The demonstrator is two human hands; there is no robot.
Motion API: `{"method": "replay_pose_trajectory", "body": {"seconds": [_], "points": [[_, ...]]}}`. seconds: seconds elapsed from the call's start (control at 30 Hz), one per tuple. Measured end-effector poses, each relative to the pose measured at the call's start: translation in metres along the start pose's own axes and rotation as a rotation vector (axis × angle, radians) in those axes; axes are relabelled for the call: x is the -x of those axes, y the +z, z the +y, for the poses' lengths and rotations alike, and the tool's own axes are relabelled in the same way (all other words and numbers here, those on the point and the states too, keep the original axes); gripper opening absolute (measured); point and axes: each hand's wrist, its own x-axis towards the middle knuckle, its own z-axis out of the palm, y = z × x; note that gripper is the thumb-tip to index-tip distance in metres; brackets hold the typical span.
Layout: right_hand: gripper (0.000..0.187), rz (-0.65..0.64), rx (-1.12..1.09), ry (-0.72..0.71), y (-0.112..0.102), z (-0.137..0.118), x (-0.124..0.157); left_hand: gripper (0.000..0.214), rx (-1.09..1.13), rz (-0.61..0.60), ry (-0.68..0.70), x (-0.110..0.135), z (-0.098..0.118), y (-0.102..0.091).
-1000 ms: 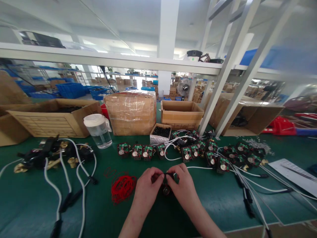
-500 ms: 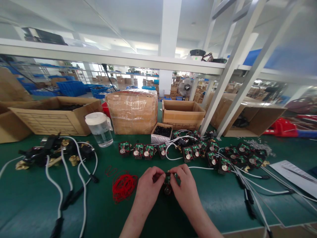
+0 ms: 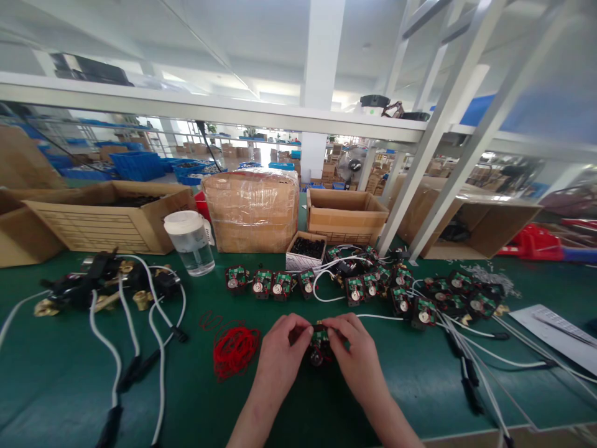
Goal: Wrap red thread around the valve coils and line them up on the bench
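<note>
My left hand (image 3: 280, 358) and my right hand (image 3: 359, 358) meet low in the middle of the green table (image 3: 56, 386). Both are closed on one small black module with a green circuit board (image 3: 318, 346), fingertips pinching its top edge. A heap of red rubber bands (image 3: 234, 350) lies just left of my left hand. Behind my hands runs a row of similar modules (image 3: 270, 282), and further modules with white cables (image 3: 420, 298) spread to the right.
A clear water jug (image 3: 192, 242), a wrapped cardboard box (image 3: 252, 210), an open carton (image 3: 344, 216) and a small box of black parts (image 3: 305, 250) stand at the back. Brass-fitted valves with white cables (image 3: 107, 289) lie left. Slanted metal struts (image 3: 433, 149) rise at the right.
My hands have stayed on the module; the fingertips shifted a little and more of the green board shows between them. The view has drifted slightly.
</note>
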Motion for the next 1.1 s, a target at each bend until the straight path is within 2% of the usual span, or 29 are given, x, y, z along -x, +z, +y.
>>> {"method": "replay_pose_trajectory", "body": {"seconds": [0.3, 0.47, 0.63, 0.77, 1.1], "points": [[0.037, -0.127, -0.036, -0.009, -0.011, 0.003, 0.003, 0.017, 0.063, 0.025, 0.024, 0.004, -0.008, 0.004], [0.052, -0.176, -0.073, 0.041, -0.013, 0.005, 0.012, 0.018, 0.049, 0.037, 0.029, 0.005, -0.012, 0.007], [0.067, -0.206, -0.130, 0.076, -0.014, 0.005, 0.020, 0.019, 0.073, 0.012, -0.001, 0.006, -0.009, 0.005], [0.072, -0.222, -0.148, 0.105, -0.013, 0.006, 0.023, 0.021, 0.100, -0.019, -0.012, 0.010, -0.009, -0.001], [0.073, -0.153, -0.176, 0.109, -0.001, 0.011, 0.028, 0.051, 0.256, -0.167, -0.069, 0.026, -0.020, -0.001]]}}
